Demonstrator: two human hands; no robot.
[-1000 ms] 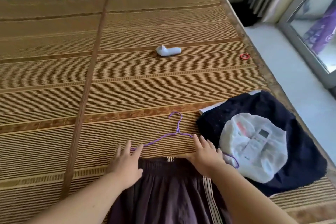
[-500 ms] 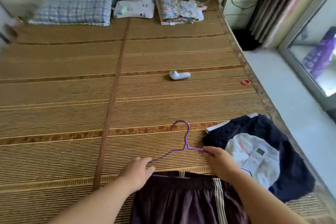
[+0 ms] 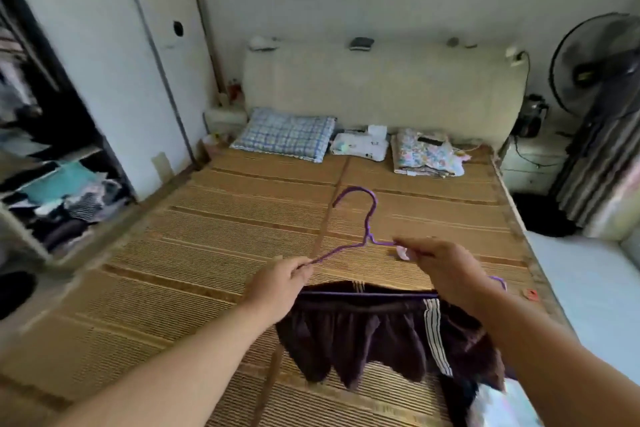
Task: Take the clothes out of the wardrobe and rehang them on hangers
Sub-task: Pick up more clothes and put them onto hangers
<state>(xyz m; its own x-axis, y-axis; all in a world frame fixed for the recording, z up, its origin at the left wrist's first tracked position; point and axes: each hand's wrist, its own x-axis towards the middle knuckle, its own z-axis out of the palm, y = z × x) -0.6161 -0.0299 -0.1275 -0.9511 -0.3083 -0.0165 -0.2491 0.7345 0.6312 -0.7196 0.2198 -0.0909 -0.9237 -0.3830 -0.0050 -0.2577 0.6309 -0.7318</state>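
Lifted off the bed (image 3: 207, 253), hanger (image 3: 363, 294) carries dark shorts (image 3: 363, 340); left hand (image 3: 277, 288) and right hand (image 3: 446, 270) pinch its shoulders; wardrobe (image 3: 52, 184) open leftward.

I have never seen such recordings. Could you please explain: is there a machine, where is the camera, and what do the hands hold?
There is no machine: these are a person's two bare hands. Every picture comes from one wide camera worn on the person's head, looking forward and down. The left hand and the right hand each grip one shoulder of a purple hanger. A dark garment with white stripes is draped over its lower bar. Below is a bed covered with a woven mat; a checked pillow lies at its head. The open wardrobe stands on the left.
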